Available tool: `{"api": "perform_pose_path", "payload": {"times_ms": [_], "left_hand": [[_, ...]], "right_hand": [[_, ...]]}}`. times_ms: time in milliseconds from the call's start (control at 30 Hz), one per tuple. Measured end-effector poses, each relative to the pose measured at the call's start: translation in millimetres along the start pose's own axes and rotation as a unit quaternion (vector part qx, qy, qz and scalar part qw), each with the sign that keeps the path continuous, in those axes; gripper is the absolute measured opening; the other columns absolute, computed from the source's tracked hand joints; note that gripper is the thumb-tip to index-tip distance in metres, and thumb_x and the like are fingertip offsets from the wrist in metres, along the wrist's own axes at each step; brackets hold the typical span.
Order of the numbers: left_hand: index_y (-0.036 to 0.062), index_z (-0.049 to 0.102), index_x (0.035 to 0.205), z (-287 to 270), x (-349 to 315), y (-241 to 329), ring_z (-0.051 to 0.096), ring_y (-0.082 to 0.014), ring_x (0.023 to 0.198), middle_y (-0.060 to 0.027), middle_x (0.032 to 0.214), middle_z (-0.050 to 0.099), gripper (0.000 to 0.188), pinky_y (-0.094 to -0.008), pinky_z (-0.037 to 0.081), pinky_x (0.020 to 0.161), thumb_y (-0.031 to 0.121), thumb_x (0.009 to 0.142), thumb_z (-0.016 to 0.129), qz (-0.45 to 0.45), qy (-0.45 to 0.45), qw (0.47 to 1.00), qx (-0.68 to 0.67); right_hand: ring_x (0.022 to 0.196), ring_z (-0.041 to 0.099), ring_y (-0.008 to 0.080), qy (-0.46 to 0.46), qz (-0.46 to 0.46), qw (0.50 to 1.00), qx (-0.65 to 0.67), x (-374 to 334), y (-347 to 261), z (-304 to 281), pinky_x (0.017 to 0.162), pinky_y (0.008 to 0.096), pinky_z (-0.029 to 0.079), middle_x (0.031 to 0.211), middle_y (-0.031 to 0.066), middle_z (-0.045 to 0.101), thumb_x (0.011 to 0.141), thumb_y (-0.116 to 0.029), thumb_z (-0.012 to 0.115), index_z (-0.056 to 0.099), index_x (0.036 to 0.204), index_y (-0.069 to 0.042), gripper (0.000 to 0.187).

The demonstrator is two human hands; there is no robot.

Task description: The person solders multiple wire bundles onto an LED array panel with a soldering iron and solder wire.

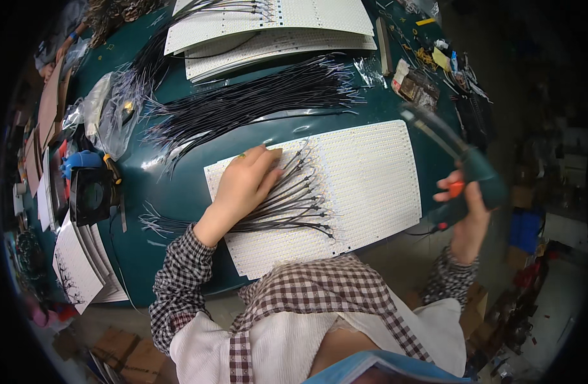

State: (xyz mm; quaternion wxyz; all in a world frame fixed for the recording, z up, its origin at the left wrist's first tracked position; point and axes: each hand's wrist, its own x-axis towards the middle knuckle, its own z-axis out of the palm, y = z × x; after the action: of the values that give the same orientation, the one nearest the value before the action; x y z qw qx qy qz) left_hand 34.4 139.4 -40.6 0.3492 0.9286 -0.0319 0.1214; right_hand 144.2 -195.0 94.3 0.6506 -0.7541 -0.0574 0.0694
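Note:
A white LED panel (pixel 371 173), covered in rows of small dots, lies on the green table in front of me. Several black cables (pixel 287 208) run from its middle toward the left. My left hand (pixel 246 179) rests over their upper part, its fingers curled around a cable near the panel's far edge; the fingertips partly hide it. In my right hand (pixel 470 198), off the panel's right side, is a dark green soldering gun (pixel 483 176) with a red trigger. Its tip points up and left, above the table, apart from the panel.
Beyond the panel lies a big bundle of black cables (pixel 255 96), with stacked white panels (pixel 275 48) behind it. At the left are a black-framed device (pixel 94 195), a yellow-handled tool (pixel 111 168) and clear plastic bags (pixel 105 115). Scraps and a worn box (pixel 415 86) sit far right.

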Motion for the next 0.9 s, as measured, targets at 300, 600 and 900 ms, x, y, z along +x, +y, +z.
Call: {"api": "perform_pose_path", "payload": {"times_ms": [300, 600, 900], "left_hand": [[0.0039, 0.062, 0.086, 24.4, 30.6, 12.9, 0.059, -0.03, 0.073, -0.0098, 0.077, 0.062, 0.017, -0.0392, 0.046, 0.066, 0.016, 0.078, 0.069, -0.105, 0.016, 0.994, -0.023], [0.0028, 0.063, 0.082, 26.0, 38.3, 14.7, 0.061, -0.0267, 0.068, -0.0099, 0.075, 0.063, 0.013, -0.0378, 0.048, 0.063, 0.014, 0.079, 0.068, -0.17, -0.007, 0.981, -0.098], [0.0022, 0.055, 0.09, 24.0, 43.0, 15.1, 0.063, -0.0289, 0.071, -0.0125, 0.085, 0.057, 0.013, -0.0378, 0.049, 0.06, 0.005, 0.081, 0.064, -0.177, 0.034, 0.979, -0.096]], "right_hand": [[0.088, 0.064, 0.0209, -0.076, -0.079, 0.983, 0.151, 45.2, -35.9, -23.3, 0.069, 0.0282, 0.06, 0.098, 0.0122, 0.059, 0.099, -0.032, 0.044, 0.042, 0.13, 0.008, 0.051], [0.087, 0.065, 0.0245, -0.072, 0.122, 0.952, 0.273, 33.1, 81.3, 19.2, 0.062, 0.0318, 0.06, 0.095, 0.0121, 0.062, 0.096, -0.029, 0.052, 0.046, 0.126, 0.007, 0.047], [0.086, 0.064, 0.0209, -0.051, 0.177, 0.941, 0.284, 32.2, 124.4, 34.1, 0.069, 0.0325, 0.058, 0.094, 0.0087, 0.062, 0.096, -0.036, 0.052, 0.047, 0.124, 0.004, 0.05]]}}
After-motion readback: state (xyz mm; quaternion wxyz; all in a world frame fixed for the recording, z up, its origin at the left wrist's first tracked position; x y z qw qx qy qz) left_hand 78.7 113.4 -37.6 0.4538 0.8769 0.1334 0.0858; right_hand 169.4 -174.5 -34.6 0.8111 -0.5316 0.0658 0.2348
